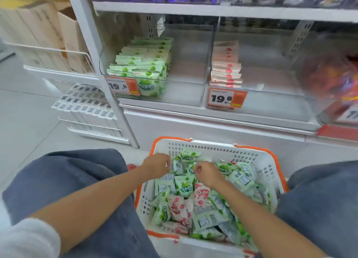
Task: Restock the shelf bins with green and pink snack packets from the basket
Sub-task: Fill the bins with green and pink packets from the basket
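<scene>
The basket is white with rows of little holes and an orange rim. The green packets are pale green with dark green spots. The pink packets are pale pink with red spots. The price tags are orange and white with black numbers.
</scene>
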Available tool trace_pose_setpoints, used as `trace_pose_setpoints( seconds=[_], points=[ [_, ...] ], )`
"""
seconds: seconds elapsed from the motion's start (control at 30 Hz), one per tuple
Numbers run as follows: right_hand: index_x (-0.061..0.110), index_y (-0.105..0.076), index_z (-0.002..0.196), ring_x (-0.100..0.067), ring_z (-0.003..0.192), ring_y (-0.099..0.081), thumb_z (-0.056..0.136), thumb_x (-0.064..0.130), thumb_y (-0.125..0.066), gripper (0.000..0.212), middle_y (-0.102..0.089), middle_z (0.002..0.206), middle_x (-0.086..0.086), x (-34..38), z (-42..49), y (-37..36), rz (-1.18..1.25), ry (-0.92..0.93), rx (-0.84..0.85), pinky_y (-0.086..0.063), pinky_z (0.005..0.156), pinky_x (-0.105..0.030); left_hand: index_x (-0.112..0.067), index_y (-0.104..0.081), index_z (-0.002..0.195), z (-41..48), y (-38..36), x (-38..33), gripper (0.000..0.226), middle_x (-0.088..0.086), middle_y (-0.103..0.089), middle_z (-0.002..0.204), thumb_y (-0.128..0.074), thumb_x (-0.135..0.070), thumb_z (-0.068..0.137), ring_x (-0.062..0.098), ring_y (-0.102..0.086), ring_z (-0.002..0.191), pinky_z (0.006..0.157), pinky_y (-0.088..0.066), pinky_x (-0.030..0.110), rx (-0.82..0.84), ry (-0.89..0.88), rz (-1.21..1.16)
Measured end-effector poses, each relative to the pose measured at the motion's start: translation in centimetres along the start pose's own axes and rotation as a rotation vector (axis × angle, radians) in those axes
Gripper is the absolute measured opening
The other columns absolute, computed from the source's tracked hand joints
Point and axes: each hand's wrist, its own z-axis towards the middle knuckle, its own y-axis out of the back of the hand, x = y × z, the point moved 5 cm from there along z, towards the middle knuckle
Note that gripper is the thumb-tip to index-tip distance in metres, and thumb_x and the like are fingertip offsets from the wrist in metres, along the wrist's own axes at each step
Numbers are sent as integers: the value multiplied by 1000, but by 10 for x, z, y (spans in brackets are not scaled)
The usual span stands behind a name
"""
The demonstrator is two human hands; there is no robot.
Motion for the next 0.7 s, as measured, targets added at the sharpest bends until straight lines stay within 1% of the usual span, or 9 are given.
trace_pose_setpoints(
  seconds=[0.1, 0.23, 0.3, 0.4, 0.47, 0.53, 0.57, 0.63, 0.7],
  points=[
    [20, -66, 82, -14, 76, -65, 90, 10, -58, 15, -68, 83, 3, -40, -6, -21, 15, -91, 25, -57, 78, -40, -13, -61, 112, 2, -60, 15, 22, 6, -60, 125, -51, -26, 96, 20, -54, 102, 93, -48, 35, 309, 40, 179],
    [23, -63, 84, -16, 75, -66, 92, 10, -56, 16, -63, 85, 7, -32, 3, -25, 65, -77, 32, -56, 72, -33, -3, -48, 132, 7, -107, 34, 39, 10, -57, 120, -49, -13, 94, 24, -58, 104, 84, -49, 33, 416, 100, 261],
    [22, -63, 87, -16, 77, -66, 92, 9, -56, 16, -62, 86, 7, -26, 8, -27, 97, -67, 36, -56, 75, -33, -1, -48, 127, 10, -122, 33, 33, 9, -53, 110, -44, -7, 95, 21, -55, 99, 76, -42, 28, 411, 92, 244],
    [19, -65, 90, -15, 79, -64, 92, 9, -57, 13, -63, 88, 4, -28, 7, -31, 126, -82, 49, -57, 75, -33, -2, -53, 117, 13, -135, 28, 22, 10, -55, 109, -42, -8, 99, 21, -54, 97, 75, -38, 25, 366, 43, 279],
    [18, -65, 90, -14, 77, -62, 93, 10, -56, 12, -62, 87, 5, -30, 3, -33, 123, -89, 69, -56, 71, -32, -8, -56, 92, 14, -135, 30, 12, 3, -57, 95, -48, -12, 99, 21, -56, 96, 76, -41, 26, 318, 81, 255],
    [18, -65, 90, -15, 75, -62, 93, 10, -55, 13, -60, 86, 7, -30, 1, -34, 122, -96, 83, -56, 67, -32, -14, -45, 69, 19, -131, 31, 29, -2, -48, 75, -53, -8, 96, 21, -61, 92, 78, -47, 27, 281, 115, 206],
    [18, -65, 91, -15, 76, -63, 93, 10, -55, 13, -60, 87, 7, -29, 2, -31, 123, -96, 70, -58, 69, -34, -13, -46, 68, 21, -121, 25, 29, 0, -49, 73, -55, -6, 95, 23, -64, 92, 80, -52, 30, 250, 94, 191],
    [19, -66, 100, -15, 84, -64, 91, 9, -58, 15, -64, 98, 5, -20, 5, -18, 144, -71, 14, -58, 79, -36, -8, -58, 82, 25, -91, 8, 15, 8, -60, 84, -53, -7, 96, 26, -65, 91, 83, -54, 36, 188, 15, 185],
    [18, -61, 119, -14, 101, -60, 86, 7, -66, 35, -61, 115, 4, 0, 9, -2, 241, -7, 32, -53, 87, -31, -9, -58, 91, 26, -50, -11, 14, 4, -60, 89, -49, -13, 100, 21, -59, 84, 78, -49, 34, 125, -88, 97]
  ],
)
